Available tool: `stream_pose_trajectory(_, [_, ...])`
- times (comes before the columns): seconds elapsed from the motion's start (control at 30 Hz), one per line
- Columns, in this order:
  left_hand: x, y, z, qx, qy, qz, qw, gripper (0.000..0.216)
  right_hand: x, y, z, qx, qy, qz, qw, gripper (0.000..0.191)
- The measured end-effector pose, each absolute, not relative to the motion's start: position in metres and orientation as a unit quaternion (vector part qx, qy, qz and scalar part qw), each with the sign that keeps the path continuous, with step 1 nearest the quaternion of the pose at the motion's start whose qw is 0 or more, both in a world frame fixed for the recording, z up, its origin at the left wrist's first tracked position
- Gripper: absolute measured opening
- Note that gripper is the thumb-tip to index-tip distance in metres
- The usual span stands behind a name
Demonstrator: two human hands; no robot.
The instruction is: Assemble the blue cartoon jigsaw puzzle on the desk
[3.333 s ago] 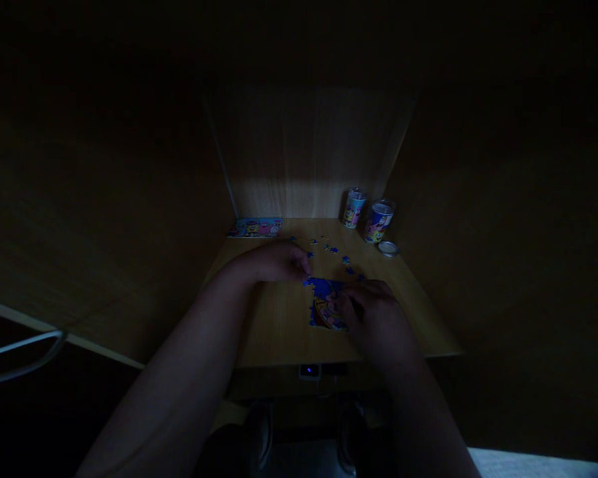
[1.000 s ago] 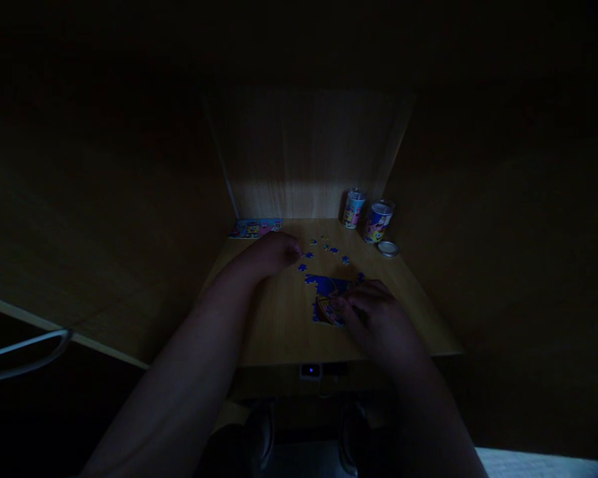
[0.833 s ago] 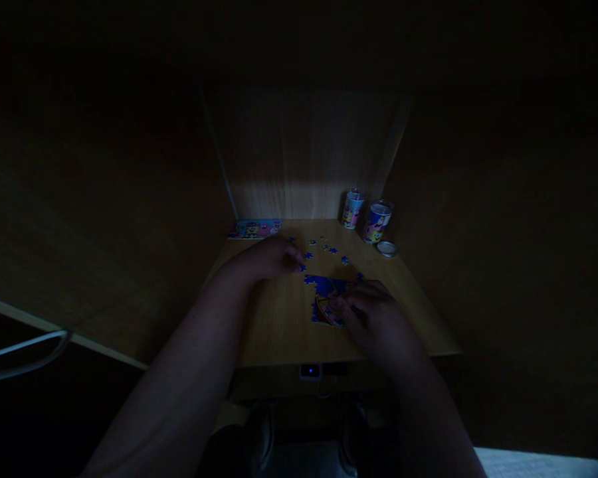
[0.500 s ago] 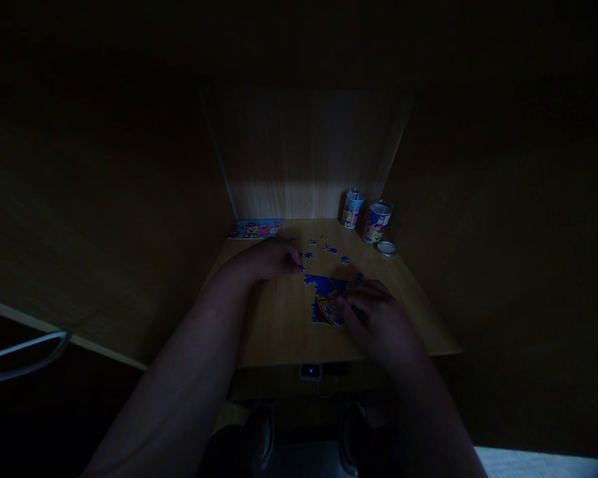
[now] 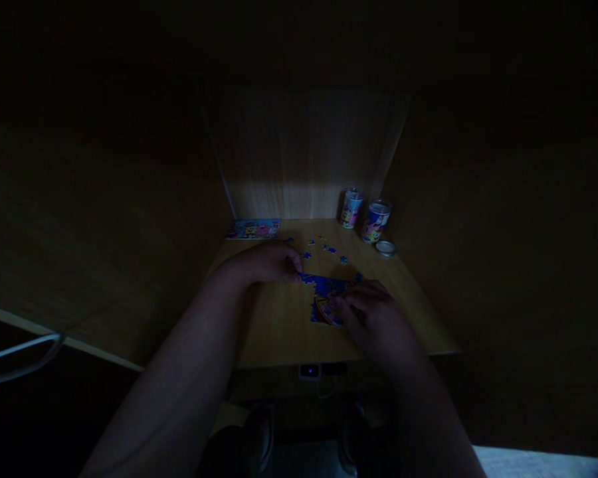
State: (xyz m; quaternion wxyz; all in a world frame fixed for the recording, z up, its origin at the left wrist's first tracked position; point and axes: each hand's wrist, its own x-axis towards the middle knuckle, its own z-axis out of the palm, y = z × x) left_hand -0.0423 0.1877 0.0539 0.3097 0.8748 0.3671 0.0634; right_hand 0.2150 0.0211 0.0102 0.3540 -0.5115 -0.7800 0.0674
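Observation:
A partly joined jigsaw puzzle (image 5: 323, 287), mostly blue with a brown and yellow part, lies on the wooden table (image 5: 272, 332). My left hand (image 5: 278, 261) pinches a small blue puzzle piece at the puzzle's upper left corner; the fingertips cover most of that piece. Over the right side of the puzzle rests my right hand (image 5: 371, 307), its fingers bent and touching the joined pieces. Whether a loose piece is between those fingers, I cannot tell. Several loose puzzle pieces (image 5: 331, 250) lie scattered beyond the puzzle.
Two cartoon-printed cans, one (image 5: 350, 209) farther back and one (image 5: 376, 221) nearer, stand at the back right. A round lid (image 5: 386, 248) lies beside them. At the back left is a flat cartoon picture (image 5: 254, 229). Wooden panels enclose the table; the light is dim.
My left hand has moved slightly toward me with the puzzle piece, bringing it to the puzzle's upper left corner. My right hand has stayed on the puzzle.

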Motion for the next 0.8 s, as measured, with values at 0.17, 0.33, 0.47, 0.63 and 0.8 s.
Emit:
stream_pose_trajectory(0.17, [-0.0405, 0.1873, 0.0515, 0.876, 0.361, 0.071, 0.311, 0.013, 0.2147, 0.0206, 0.0110, -0.515, -0.777, 0.074, 0.355, 0.030])
stream_pose_trajectory(0.33, [-0.0394, 0.1864, 0.0506, 0.878, 0.357, 0.075, 0.310, 0.012, 0.2158, 0.0215, 0.0094, -0.512, -0.779, 0.076, 0.354, 0.031])
stream_pose_trajectory(0.47, [-0.0382, 0.1866, 0.0499, 0.879, 0.353, 0.078, 0.310, 0.014, 0.2160, 0.0215, 0.0089, -0.513, -0.778, 0.075, 0.356, 0.029])
stream_pose_trajectory(0.63, [-0.0366, 0.1850, 0.0532, 0.883, 0.340, 0.072, 0.315, 0.011, 0.2150, 0.0208, 0.0103, -0.512, -0.778, 0.073, 0.356, 0.029])
stream_pose_trajectory(0.8, [-0.0346, 0.1819, 0.0570, 0.884, 0.345, 0.068, 0.308, 0.009, 0.2150, 0.0211, 0.0101, -0.514, -0.777, 0.069, 0.358, 0.029])
